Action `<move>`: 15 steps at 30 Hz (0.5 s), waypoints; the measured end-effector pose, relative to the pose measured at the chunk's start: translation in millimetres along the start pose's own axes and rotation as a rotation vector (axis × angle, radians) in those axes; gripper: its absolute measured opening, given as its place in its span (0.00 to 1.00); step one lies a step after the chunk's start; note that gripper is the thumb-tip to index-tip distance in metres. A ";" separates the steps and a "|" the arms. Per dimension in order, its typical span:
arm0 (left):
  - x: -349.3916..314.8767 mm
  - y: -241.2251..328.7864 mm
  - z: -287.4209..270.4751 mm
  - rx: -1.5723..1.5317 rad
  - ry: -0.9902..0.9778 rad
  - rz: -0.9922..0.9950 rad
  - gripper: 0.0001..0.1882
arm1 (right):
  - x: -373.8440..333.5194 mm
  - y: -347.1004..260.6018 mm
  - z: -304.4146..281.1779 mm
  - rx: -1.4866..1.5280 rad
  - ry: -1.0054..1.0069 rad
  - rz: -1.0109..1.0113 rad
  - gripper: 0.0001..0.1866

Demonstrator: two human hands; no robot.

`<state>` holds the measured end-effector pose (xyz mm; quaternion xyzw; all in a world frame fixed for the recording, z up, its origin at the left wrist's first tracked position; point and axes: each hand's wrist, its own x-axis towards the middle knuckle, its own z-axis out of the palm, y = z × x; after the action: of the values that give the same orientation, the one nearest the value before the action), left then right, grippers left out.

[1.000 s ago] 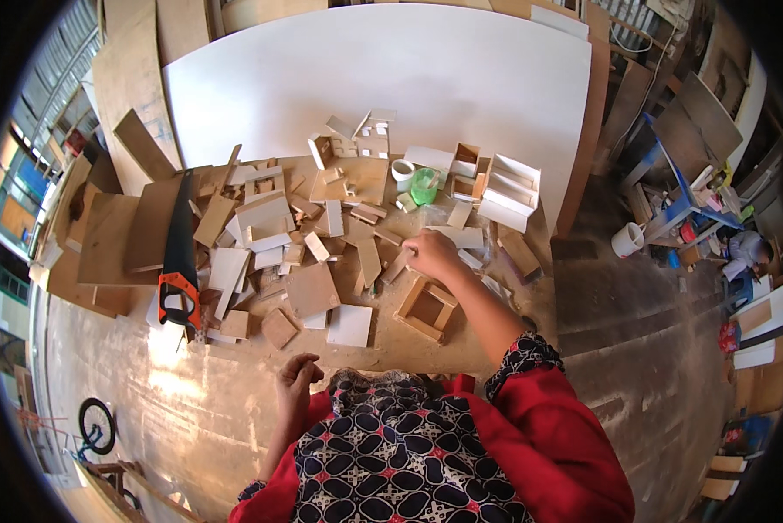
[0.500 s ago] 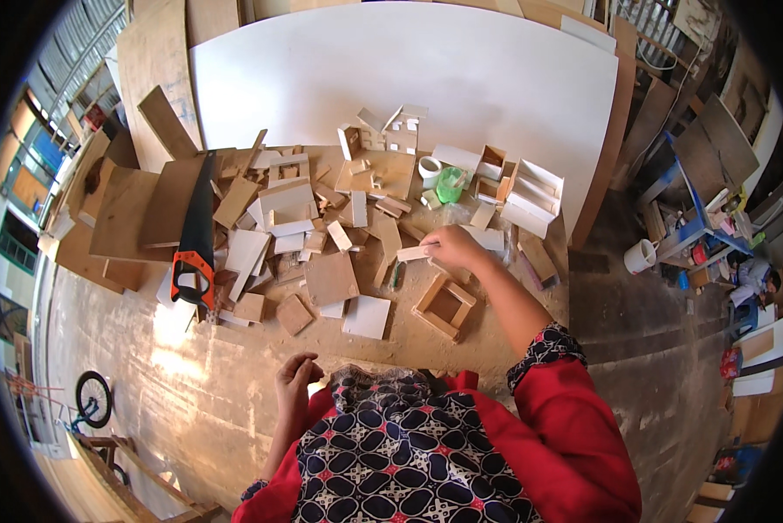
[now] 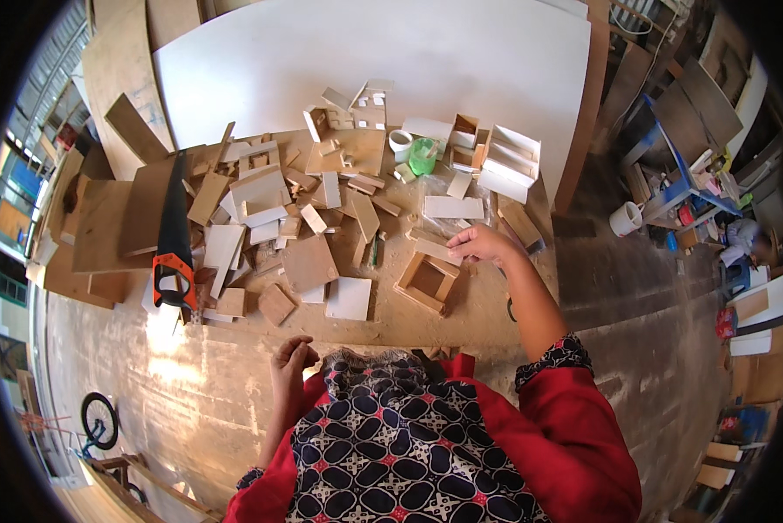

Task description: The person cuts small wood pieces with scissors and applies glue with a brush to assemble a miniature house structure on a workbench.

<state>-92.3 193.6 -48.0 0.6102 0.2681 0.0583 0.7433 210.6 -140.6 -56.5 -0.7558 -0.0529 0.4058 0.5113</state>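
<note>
My right hand (image 3: 481, 245) is closed in a pinch on one end of a small, pale wooden strip (image 3: 435, 247). The strip is over the far side of a small square wooden frame (image 3: 422, 298); whether they touch I cannot tell. The frame lies tilted on the worktable, with a brown panel inside. Close to the table's front edge, my left hand (image 3: 294, 356) hangs with its fingers curled in, and I see nothing in it. To the left of the frame are a white square board (image 3: 349, 299) and a brown one (image 3: 310, 264).
An orange-handled saw (image 3: 173, 281) stands at the table's left. Loose wood offcuts (image 3: 261, 193) pile up mid-left. At the back are a small wooden model (image 3: 369, 109), a white cup (image 3: 400, 145), a green container (image 3: 423, 157) and a white divided box (image 3: 509, 166). A person (image 3: 744, 240) sits far right.
My right hand has moved rightward and nearer over the table, bringing the wooden strip above the square frame. The whole view has shifted slightly. My left hand stays curled by the table's front edge.
</note>
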 end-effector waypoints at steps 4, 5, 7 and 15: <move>3.2 1.8 5.4 0.027 -0.040 0.005 0.10 | -4.3 10.0 1.9 0.009 -0.013 0.003 0.16; 3.1 2.1 5.7 0.032 -0.047 0.008 0.10 | -4.3 11.5 4.1 0.021 -0.004 -0.003 0.16; 4.6 -1.5 5.0 0.021 -0.062 0.007 0.10 | -2.1 17.0 6.1 0.033 0.019 -0.016 0.15; 0.7 -2.4 6.1 -0.014 -0.050 -0.018 0.09 | 3.2 18.9 12.2 -0.001 0.052 -0.027 0.12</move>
<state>-89.4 187.9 -49.8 0.6037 0.2542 0.0383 0.7547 198.2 -139.0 -75.4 -0.7654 -0.0499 0.3793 0.5175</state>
